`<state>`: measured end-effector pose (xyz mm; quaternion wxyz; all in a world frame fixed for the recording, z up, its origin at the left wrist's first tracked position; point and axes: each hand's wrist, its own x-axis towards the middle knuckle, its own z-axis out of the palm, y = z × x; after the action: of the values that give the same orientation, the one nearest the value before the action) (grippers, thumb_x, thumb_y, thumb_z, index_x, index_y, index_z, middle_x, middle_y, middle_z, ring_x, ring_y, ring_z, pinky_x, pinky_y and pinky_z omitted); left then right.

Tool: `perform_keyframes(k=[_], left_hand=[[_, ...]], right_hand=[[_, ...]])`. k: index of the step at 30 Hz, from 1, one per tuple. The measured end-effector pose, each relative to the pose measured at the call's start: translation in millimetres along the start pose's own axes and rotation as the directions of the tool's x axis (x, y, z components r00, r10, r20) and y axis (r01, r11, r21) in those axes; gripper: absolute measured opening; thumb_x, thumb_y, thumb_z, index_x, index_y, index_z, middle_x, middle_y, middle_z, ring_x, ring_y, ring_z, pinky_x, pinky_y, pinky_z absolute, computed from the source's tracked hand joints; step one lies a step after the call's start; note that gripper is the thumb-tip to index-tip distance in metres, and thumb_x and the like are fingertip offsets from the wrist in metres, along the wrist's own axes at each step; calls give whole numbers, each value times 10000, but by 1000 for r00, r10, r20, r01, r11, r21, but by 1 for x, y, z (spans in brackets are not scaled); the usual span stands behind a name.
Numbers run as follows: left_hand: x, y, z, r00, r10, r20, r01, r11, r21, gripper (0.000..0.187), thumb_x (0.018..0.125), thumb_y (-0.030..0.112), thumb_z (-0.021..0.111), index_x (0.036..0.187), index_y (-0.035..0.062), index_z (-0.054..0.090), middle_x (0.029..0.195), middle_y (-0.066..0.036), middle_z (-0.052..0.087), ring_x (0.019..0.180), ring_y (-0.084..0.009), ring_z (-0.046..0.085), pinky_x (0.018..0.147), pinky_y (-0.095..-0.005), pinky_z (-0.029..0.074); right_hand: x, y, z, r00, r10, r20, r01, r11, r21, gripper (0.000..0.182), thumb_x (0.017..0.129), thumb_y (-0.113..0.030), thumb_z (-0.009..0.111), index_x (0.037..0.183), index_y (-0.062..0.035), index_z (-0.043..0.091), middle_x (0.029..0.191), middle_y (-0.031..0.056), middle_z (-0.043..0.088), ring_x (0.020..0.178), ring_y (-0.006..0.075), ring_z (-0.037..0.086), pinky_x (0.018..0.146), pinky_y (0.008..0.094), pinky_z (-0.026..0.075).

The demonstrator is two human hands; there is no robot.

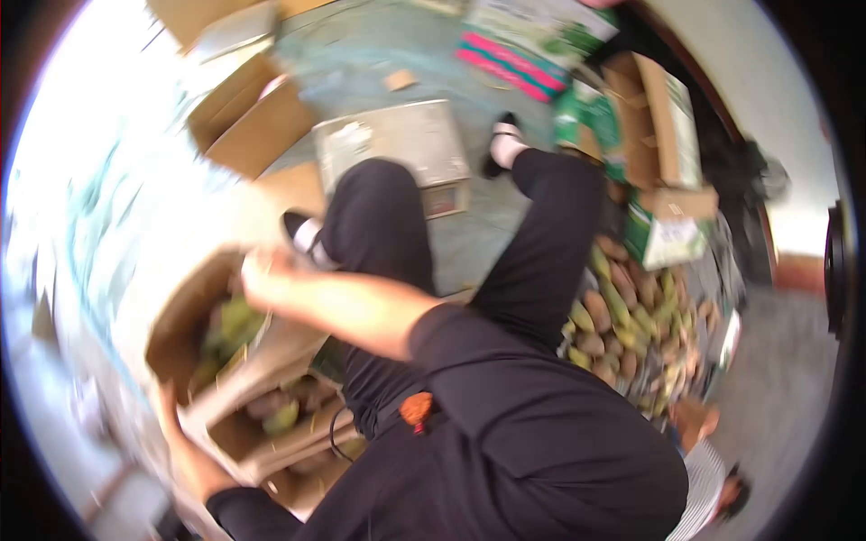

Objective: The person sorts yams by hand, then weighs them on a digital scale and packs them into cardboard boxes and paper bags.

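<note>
right hand [268, 278] is blurring at the rim of the open carton [171, 347]; can't tell if it's gripping. left hand [171, 401] is reaching to the carton's outer side, grip also unclear. green produce [230, 326] is sitting inside. second carton [236, 436] is standing just beside, holding more produce [282, 415].

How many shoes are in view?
2: the left shoe, partly behind the trouser leg, and the right shoe, beside the silvery box. Any on the person at lower right cannot be seen.
</note>
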<state>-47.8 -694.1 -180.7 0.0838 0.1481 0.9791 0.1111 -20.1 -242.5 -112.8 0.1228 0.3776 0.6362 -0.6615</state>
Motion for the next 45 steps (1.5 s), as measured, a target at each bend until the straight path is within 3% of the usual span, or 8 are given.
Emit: perform_keyframes(k=[1,3,6,12,18,27,30,45], left_hand=[[-57,-54,-26,999,-13,37,8,993,121,336,837,218,554,1079,-10,604,965,-163,649,868,-249,615,802,-351,459],[-19,-24,-40,994,-95,46,72,925,373,367,866,218,521,1149,-9,573,1045,-187,635,941,-273,602,882,-361,438],[28,-22,-38,996,-72,-48,83,951,297,367,872,212,515,1152,-19,568,1062,-194,627,958,-281,595,887,-359,437],[43,50,-59,953,-127,-275,164,980,114,367,890,194,495,1160,-49,553,1113,-215,601,1009,-305,576,905,-354,435],[37,219,-120,843,-243,-481,212,970,-119,367,909,175,476,1168,-78,538,1165,-236,575,1061,-329,557,923,-349,433],[117,568,-121,812,439,-385,-536,822,-194,265,907,100,522,1151,8,564,1144,-142,566,1088,-293,516,940,-376,395],[121,637,-96,620,710,-333,-761,648,-34,290,812,36,567,1100,14,578,1109,-147,566,1128,-328,479,969,-421,353],[114,699,-26,723,677,135,-688,724,56,344,711,61,660,1052,67,617,1088,-91,567,1116,-296,482,1005,-436,289]], right_hand=[[12,51,17,950,-266,162,299,638,-710,315,712,-177,610,974,-13,669,976,183,654,974,273,607,777,406,513],[-35,46,-19,787,-21,616,617,17,-787,342,726,-276,651,1019,-102,682,1047,84,653,1005,234,598,809,356,491],[-68,18,-39,772,38,635,624,146,-768,346,747,-303,653,1035,-111,679,1068,67,645,1018,225,591,824,368,482],[-94,-70,-115,646,-453,614,719,91,-689,318,820,-389,581,967,-124,679,1013,76,654,976,224,609,755,398,493],[-114,-116,-311,439,-897,55,825,378,-419,204,767,-309,609,772,-113,670,763,95,658,759,301,630,670,415,488],[-157,44,-638,133,-586,-799,96,810,-578,338,763,-194,660,1068,-72,580,1099,161,538,990,336,567,820,430,474],[-182,87,-688,177,-337,-925,-190,910,-368,514,762,-225,678,1205,-88,457,1170,165,475,984,354,576,807,447,491],[-127,130,-799,98,-194,-976,-519,827,-217,577,823,-126,574,1345,-133,325,1447,136,268,943,339,620,784,405,515]])
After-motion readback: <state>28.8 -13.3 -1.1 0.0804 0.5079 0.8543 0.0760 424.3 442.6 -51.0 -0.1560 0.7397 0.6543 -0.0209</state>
